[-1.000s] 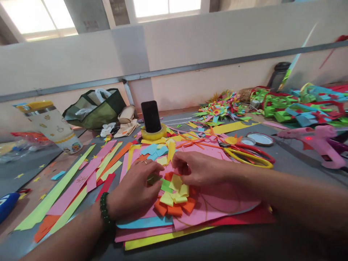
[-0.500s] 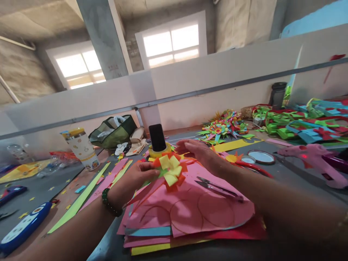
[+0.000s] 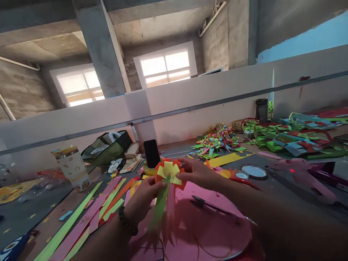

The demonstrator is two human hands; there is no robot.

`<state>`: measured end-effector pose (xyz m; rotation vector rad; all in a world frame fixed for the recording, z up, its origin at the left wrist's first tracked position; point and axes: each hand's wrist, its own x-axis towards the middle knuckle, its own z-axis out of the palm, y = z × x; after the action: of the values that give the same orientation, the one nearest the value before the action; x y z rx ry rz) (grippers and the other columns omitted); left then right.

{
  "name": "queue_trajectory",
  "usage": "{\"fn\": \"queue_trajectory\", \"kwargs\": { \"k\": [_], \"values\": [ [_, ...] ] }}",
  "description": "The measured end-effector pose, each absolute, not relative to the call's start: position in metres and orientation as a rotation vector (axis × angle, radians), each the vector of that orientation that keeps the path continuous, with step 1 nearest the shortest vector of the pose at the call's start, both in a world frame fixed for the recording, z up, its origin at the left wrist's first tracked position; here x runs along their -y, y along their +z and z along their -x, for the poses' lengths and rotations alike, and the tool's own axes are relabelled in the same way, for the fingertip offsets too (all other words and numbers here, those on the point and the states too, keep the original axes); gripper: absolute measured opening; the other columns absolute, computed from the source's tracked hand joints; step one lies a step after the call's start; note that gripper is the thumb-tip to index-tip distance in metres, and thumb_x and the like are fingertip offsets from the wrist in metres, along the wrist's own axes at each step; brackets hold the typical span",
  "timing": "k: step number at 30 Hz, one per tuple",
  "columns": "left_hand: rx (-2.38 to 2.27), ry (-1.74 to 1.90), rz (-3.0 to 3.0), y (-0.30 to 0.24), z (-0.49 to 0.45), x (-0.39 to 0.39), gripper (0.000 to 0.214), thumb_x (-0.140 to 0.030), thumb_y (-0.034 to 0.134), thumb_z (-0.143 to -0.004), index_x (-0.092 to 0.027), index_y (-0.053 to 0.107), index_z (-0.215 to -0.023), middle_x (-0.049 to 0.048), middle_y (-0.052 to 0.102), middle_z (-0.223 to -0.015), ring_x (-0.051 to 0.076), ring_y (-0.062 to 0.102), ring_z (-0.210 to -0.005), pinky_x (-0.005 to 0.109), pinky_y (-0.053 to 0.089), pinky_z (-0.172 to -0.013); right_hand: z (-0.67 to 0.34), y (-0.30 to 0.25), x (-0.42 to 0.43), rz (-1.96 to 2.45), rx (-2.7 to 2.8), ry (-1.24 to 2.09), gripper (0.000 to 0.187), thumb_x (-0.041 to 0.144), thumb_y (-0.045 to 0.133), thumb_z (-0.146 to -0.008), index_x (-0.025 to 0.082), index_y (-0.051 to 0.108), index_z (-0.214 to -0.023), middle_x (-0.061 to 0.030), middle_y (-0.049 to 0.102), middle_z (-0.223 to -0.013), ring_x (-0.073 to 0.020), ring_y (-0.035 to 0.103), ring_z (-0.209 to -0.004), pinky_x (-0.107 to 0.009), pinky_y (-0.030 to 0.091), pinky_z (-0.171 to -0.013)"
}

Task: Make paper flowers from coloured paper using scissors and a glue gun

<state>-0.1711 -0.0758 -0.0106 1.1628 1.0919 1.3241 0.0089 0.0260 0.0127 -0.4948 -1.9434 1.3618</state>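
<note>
A paper flower point(image 3: 169, 172) with yellow loops over orange petals is held up in front of me, its green and pink paper tails point(image 3: 162, 206) hanging down. On its left edge my left hand point(image 3: 145, 194) is closed, thumb and fingers pinching the paper. My right hand point(image 3: 194, 172) grips the flower's right side with bent fingers. Under both hands lie pink paper sheets point(image 3: 209, 232) with curved pencil lines. Metal scissors or snips point(image 3: 214, 207) rest on the pink paper below my right forearm.
A phone point(image 3: 151, 154) stands upright behind the flower. Paper strips point(image 3: 92, 217) and a patterned tumbler point(image 3: 73, 168) are to the left. At right lie a pink glue gun point(image 3: 301, 174) and a round mirror point(image 3: 254, 171). Colourful paper flowers point(image 3: 214, 141) are heaped at the back.
My right hand has come down onto the flower, having been apart from it. The flower has turned, so its tails now hang towards me. The camera view has tilted up.
</note>
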Motion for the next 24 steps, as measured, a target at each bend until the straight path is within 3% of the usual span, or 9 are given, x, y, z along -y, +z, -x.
{"fn": "queue_trajectory", "kwargs": {
  "k": [3, 5, 6, 8, 11, 13, 16, 21, 24],
  "values": [
    [-1.102, 1.337, -1.129, -0.013, 0.175, 0.079, 0.024, -0.027, 0.075, -0.066, -0.014, 0.069, -0.085, 0.0027, 0.068, -0.077, 0.012, 0.058, -0.065, 0.022, 0.044, -0.063, -0.015, 0.020, -0.039, 0.552, 1.847, 1.201, 0.055, 0.054, 0.063, -0.076, 0.016, 0.055, -0.116, -0.0122, 0.059, -0.122, -0.0273, 0.049, -0.120, -0.046, 0.032, -0.105],
    [-1.106, 1.336, -1.105, -0.013, 0.174, 0.082, 0.024, -0.025, 0.076, -0.064, -0.014, 0.069, -0.084, 0.0020, 0.067, -0.075, 0.011, 0.057, -0.062, 0.021, 0.043, -0.060, -0.014, 0.023, -0.042, 0.535, 1.804, 1.162, 0.063, 0.065, 0.051, -0.081, 0.021, 0.049, -0.125, -0.0102, 0.047, -0.138, -0.0236, 0.032, -0.135, -0.042, 0.018, -0.113],
    [-1.101, 1.330, -1.096, -0.013, 0.173, 0.083, 0.023, -0.025, 0.076, -0.063, -0.013, 0.069, -0.082, 0.0020, 0.066, -0.073, 0.011, 0.056, -0.061, 0.021, 0.042, -0.059, -0.013, 0.023, -0.041, 0.517, 1.810, 1.174, 0.067, 0.070, 0.045, -0.081, 0.022, 0.048, -0.128, -0.0091, 0.045, -0.141, -0.0220, 0.031, -0.135, -0.041, 0.019, -0.113],
    [-1.082, 1.326, -1.082, -0.013, 0.171, 0.085, 0.022, -0.023, 0.077, -0.062, -0.012, 0.069, -0.079, 0.0019, 0.065, -0.071, 0.010, 0.055, -0.059, 0.020, 0.042, -0.057, -0.008, 0.020, -0.032, 0.443, 1.882, 1.298, 0.072, 0.076, 0.030, -0.082, 0.023, 0.050, -0.127, -0.0092, 0.053, -0.133, -0.0213, 0.046, -0.125, -0.040, 0.034, -0.105],
    [-1.056, 1.379, -1.047, -0.011, 0.174, 0.085, 0.023, -0.023, 0.077, -0.061, -0.012, 0.068, -0.080, 0.0012, 0.065, -0.069, 0.010, 0.055, -0.058, 0.020, 0.042, -0.056, -0.002, 0.014, -0.019, 0.336, 2.077, 1.649, 0.077, 0.079, 0.026, -0.081, 0.017, 0.063, -0.106, -0.0093, 0.068, -0.089, -0.0194, 0.064, -0.076, -0.032, 0.052, -0.064],
    [-1.044, 1.454, -1.017, -0.009, 0.180, 0.082, 0.025, -0.022, 0.076, -0.062, -0.013, 0.067, -0.084, 0.0008, 0.065, -0.072, 0.010, 0.057, -0.061, 0.019, 0.043, -0.059, -0.005, 0.016, -0.019, 0.365, 2.111, 1.748, 0.060, 0.072, 0.050, -0.077, 0.013, 0.065, -0.083, -0.0010, 0.056, -0.056, -0.0116, 0.049, -0.045, -0.022, 0.038, -0.042],
    [-1.048, 1.569, -0.968, -0.006, 0.193, 0.075, 0.026, -0.018, 0.072, -0.066, -0.014, 0.065, -0.090, -0.0002, 0.065, -0.075, 0.011, 0.060, -0.066, 0.020, 0.046, -0.063, -0.019, 0.031, -0.036, 0.444, 1.922, 1.589, 0.039, 0.050, 0.070, -0.072, 0.015, 0.055, -0.065, 0.0096, 0.030, -0.042, -0.0039, 0.023, -0.035, -0.017, 0.017, -0.036],
    [-1.164, 1.689, -0.870, -0.007, 0.216, 0.062, 0.018, -0.025, 0.060, -0.087, -0.013, 0.060, -0.099, 0.0033, 0.064, -0.091, 0.013, 0.061, -0.074, 0.028, 0.052, -0.066, -0.066, 0.070, -0.083, 0.519, 1.428, 1.201, 0.033, 0.042, 0.049, -0.091, 0.020, 0.044, -0.067, 0.0114, 0.020, -0.044, -0.0045, 0.016, -0.034, -0.018, 0.013, -0.034],
    [-1.227, 1.753, -0.825, -0.006, 0.229, 0.056, 0.029, -0.032, 0.055, -0.091, -0.015, 0.056, -0.114, 0.0076, 0.060, -0.111, 0.019, 0.061, -0.092, 0.038, 0.054, -0.077, -0.098, 0.088, -0.099, 0.566, 1.202, 0.941, 0.033, 0.038, 0.043, -0.097, 0.017, 0.049, -0.071, 0.0094, 0.034, -0.051, -0.0031, 0.023, -0.037, -0.016, 0.021, -0.033]
  ]
}}
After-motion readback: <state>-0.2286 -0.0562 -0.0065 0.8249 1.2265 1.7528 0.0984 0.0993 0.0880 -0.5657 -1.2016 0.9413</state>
